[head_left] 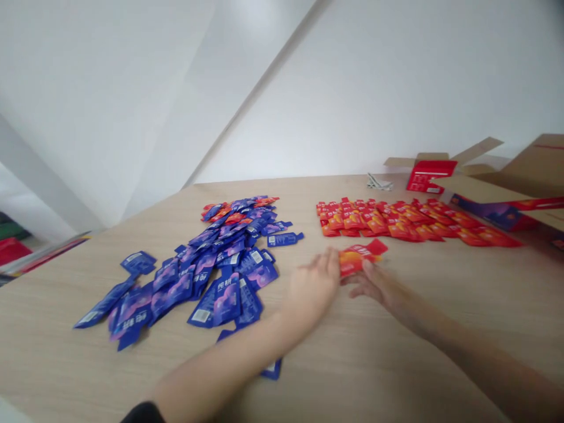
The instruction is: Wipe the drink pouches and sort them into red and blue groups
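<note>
Above the middle of the table, a red-and-orange spouted pouch (pixel 351 259) is between my two hands. My left hand (pixel 314 281) is closed on its left end, blurred by motion. From the right, my right hand (pixel 373 283) grips its lower edge, thumb against the pouch and fingers partly beneath it. Whether more than one pouch is held, I cannot tell. Just beyond the hands lie red pouches (pixel 379 220) in overlapping rows. To the left spreads a loose heap of blue-purple pouches (pixel 227 294), with a few red ones mixed in at its far end. My left forearm covers some blue pouches near the front.
On the right stands a large open cardboard box (pixel 497 205), flaps out. Behind it is a smaller red box (pixel 429 176) with raised flaps. A crumpled paper piece (pixel 379 183) lies near the back edge of the wooden table (pixel 352 364), against a white wall (pixel 343 88).
</note>
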The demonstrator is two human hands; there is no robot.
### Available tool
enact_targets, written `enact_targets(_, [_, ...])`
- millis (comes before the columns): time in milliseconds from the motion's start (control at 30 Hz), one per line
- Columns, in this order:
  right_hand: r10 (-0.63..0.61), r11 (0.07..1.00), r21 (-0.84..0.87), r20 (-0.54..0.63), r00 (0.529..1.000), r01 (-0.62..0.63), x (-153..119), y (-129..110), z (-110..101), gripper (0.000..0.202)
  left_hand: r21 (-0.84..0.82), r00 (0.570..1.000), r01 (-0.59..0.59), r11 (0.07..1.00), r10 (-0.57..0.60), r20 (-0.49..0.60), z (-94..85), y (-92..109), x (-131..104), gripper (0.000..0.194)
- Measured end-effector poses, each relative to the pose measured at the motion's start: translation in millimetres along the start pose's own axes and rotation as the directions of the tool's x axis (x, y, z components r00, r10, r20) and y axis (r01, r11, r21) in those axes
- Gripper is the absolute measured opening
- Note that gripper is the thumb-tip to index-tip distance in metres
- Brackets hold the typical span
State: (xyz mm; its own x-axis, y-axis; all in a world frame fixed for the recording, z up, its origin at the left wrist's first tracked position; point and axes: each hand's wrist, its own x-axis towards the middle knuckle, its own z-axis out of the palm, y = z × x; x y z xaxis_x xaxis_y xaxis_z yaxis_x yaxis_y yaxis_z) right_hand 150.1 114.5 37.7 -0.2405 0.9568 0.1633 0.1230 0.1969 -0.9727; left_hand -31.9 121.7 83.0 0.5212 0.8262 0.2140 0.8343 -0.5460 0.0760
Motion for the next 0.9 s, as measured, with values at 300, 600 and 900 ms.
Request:
enact_targets(300, [0.224, 0.965, 0.174, -0.157, 0.962, -0.196, -25.6, -6.4, -63.8, 0.046, -0.681, 1.0, 0.013, 0.733, 0.002, 0.021, 13.7, 57.2, -5.6, 0.057])
enact_targets(600, [0.057, 0.92, -0.393, 0.116, 0.992, -0.007, -55.9, -25.1, -75.6, 0.034, -0.926, 0.92, 0.367, -0.093, -0.113, 0.376, 40.8, 76.2, 19.5, 0.045])
enact_targets(900, [-0.6, 0.321, -0.794, 0.251, 0.76, 0.516, -70.1, -12.7, -85.2, 0.04, -0.769, 0.832, 0.521, -0.37, 0.021, 0.554, 44.2, 75.1, 53.7, 0.035])
